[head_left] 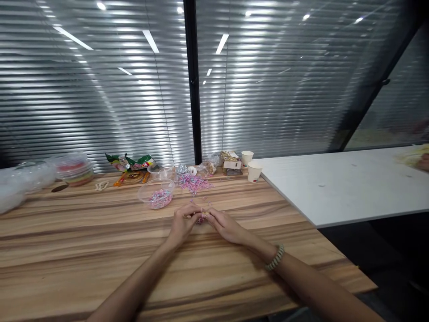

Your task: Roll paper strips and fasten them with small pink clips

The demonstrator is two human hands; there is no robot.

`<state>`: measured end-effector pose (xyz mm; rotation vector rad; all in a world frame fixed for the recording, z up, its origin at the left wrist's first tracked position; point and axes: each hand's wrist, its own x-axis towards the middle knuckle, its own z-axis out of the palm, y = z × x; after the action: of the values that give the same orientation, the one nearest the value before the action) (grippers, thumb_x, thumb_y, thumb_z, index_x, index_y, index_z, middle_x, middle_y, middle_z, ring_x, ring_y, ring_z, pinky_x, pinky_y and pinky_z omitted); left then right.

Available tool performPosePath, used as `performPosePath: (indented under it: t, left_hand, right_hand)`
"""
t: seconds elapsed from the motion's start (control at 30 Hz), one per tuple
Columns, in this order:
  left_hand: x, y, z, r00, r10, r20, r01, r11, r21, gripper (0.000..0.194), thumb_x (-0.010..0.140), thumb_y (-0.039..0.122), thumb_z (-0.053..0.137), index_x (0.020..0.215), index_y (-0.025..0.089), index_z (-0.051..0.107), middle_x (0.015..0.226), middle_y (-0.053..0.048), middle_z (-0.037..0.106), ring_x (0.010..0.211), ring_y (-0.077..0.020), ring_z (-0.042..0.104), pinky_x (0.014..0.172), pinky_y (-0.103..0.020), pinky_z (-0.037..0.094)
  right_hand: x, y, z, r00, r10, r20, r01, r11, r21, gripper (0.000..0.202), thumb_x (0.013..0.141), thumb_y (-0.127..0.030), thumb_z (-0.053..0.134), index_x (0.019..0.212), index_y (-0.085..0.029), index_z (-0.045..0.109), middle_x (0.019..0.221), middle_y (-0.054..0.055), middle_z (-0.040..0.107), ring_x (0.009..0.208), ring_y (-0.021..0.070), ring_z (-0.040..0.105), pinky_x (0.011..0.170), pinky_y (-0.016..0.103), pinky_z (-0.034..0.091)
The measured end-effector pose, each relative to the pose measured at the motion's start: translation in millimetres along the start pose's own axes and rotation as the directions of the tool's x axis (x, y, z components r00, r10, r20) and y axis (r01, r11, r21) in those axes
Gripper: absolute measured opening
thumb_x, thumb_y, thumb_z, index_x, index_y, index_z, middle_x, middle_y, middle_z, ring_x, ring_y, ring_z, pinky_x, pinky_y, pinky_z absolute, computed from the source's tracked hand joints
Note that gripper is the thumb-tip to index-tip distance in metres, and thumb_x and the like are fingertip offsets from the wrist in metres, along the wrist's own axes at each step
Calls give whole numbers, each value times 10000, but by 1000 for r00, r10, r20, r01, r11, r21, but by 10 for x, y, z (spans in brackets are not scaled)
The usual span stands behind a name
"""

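Over the wood-grain table (100,250), my left hand (182,221) and my right hand (227,225) meet at the fingertips, both closed in a pinch. Between them shows a tiny pale pink and yellowish piece (203,214), too small to make out. A few pink-purple bits (200,221) show just beneath the fingers. Beyond my left hand stands a clear plastic bowl (143,192) partly filled with small pink, purple and bluish pieces (160,199). A loose pile of similar pieces (194,182) lies behind my hands.
Stacked clear tubs (74,167) and plastic bags (20,179) occupy the far left. Green snack packets (134,162) lie along the back. Two paper cups (254,172) and a small box (232,163) stand back right. A white table (335,188) adjoins; another person's hand (424,161) is at its far edge.
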<state>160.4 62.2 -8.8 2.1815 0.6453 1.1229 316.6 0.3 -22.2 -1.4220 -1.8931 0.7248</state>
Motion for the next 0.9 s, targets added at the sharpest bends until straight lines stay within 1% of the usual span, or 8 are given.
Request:
performPosePath:
  t: [0.07,0.13,0.27,0.37,0.47,0.6,0.8,0.9]
  left_hand:
    - [11,-4,1,999,-32,-24,32,999,20,158,732,245,535,714,120,629,715,-53,608,681,-112,537,629,-204,404]
    - [23,-3,2,997,-65,-37,67,997,39,151,725,236,535,702,116,624,704,-50,606,665,-111,533,609,-201,399]
    - [31,-6,9,993,-115,5,115,992,52,156,722,252,533,705,124,620,713,-40,608,654,-105,530,584,-192,392]
    - [22,-20,24,988,-146,57,143,988,52,187,729,298,530,735,139,626,729,-34,612,672,-105,536,590,-189,396]
    - [13,-30,42,987,-152,55,150,988,46,230,723,345,534,798,151,633,758,-37,611,688,-106,537,578,-182,404]
    - [20,8,35,980,-178,86,176,984,23,290,685,370,574,869,152,627,836,-46,607,685,-102,530,582,-182,425]
    - [48,77,-9,960,-234,152,237,972,-3,311,667,378,590,864,141,634,854,-56,613,733,-125,536,613,-193,419]
    - [58,60,-12,954,-191,232,198,980,-6,297,713,394,539,808,135,650,805,-60,621,739,-141,538,644,-217,405]
  right_hand:
    - [7,54,10,991,-114,-64,99,975,-199,529,745,-491,139,1002,-162,465,942,3,511,775,-101,384,698,16,278]
    - [15,102,14,977,-200,-73,163,922,-351,504,758,-453,144,1072,-191,439,970,-4,515,811,-93,411,702,24,280]
    - [24,158,3,965,-251,-77,180,845,-503,453,773,-406,159,1036,-218,476,948,-27,535,798,-92,428,686,30,257]
    - [23,160,-19,968,-233,-95,146,827,-544,434,779,-389,162,987,-221,504,890,-34,548,726,-99,403,658,41,209]
    - [25,146,-40,969,-217,-115,115,815,-568,439,783,-382,151,946,-207,519,830,-31,547,649,-101,350,631,74,155]
    - [36,139,-49,964,-237,-119,125,802,-584,434,788,-359,140,884,-197,531,781,-38,535,618,-92,303,629,115,103]
    - [32,135,-33,948,-278,-157,140,803,-579,431,785,-361,156,845,-171,538,782,-23,528,660,-82,303,649,117,101]
    - [13,128,-5,945,-253,-208,105,836,-539,444,786,-361,144,859,-174,540,809,-21,531,671,-80,310,656,113,125]
